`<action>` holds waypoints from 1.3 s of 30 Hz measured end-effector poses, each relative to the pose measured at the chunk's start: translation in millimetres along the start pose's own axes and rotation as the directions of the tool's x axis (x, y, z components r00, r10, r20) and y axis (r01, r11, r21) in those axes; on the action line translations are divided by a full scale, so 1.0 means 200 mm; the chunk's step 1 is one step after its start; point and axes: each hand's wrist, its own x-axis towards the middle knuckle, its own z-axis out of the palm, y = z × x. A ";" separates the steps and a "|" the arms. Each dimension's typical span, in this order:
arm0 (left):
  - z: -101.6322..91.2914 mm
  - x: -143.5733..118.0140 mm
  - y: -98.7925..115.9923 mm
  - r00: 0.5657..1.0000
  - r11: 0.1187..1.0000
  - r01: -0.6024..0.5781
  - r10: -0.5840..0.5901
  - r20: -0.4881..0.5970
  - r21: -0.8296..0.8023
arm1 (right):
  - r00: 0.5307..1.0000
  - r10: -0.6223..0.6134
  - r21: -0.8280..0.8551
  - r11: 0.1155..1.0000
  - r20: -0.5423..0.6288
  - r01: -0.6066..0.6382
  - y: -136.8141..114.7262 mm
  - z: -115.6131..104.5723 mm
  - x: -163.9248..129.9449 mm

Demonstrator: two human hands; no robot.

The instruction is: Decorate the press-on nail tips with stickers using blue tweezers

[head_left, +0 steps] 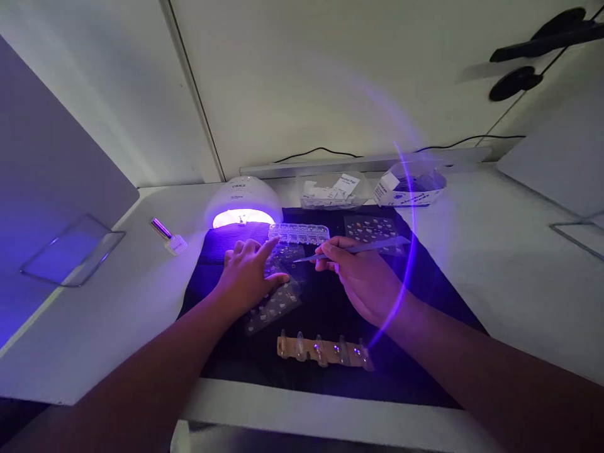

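Observation:
My right hand (361,274) is closed in a pen-like grip on a pair of tweezers (372,245), whose thin tip points left over the sheets. My left hand (248,270) is open with its fingers apart, resting over clear nail-sticker sheets (274,308); its thumb lies on one and partly covers it. Just beyond its fingertips sits a clear compartment case (299,233) with small pieces inside. Nearer me, a tan strip (333,350) carries several clear false nails, some with shiny bits on them.
A lit nail lamp (243,195) stands behind my left hand. A nail polish bottle (168,237) lies at left. At the back are a clear tray (330,201) of packets and an alcohol pad box (406,192). Another sticker sheet (372,229) lies on the black mat (391,371).

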 end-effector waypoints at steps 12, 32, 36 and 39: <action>0.00 -0.01 0.00 0.993 0.923 0.065 -0.098 -0.068 -0.379 | 0.988 -0.013 0.152 0.988 0.153 -0.011 0.08 0.04 -0.02; -0.09 -0.21 0.08 0.972 0.546 -0.227 0.078 -0.220 -0.807 | 0.869 -0.451 0.266 0.880 0.206 0.394 -0.22 -0.06 -0.18; -0.09 -0.22 0.10 0.953 0.515 -0.302 0.154 -0.260 -0.802 | 0.804 -0.505 0.220 0.862 0.315 0.456 -0.21 -0.05 -0.21; -0.09 -0.22 0.09 0.937 0.488 -0.349 0.206 -0.284 -0.800 | 0.786 -0.524 0.221 0.852 0.330 0.475 -0.19 -0.04 -0.22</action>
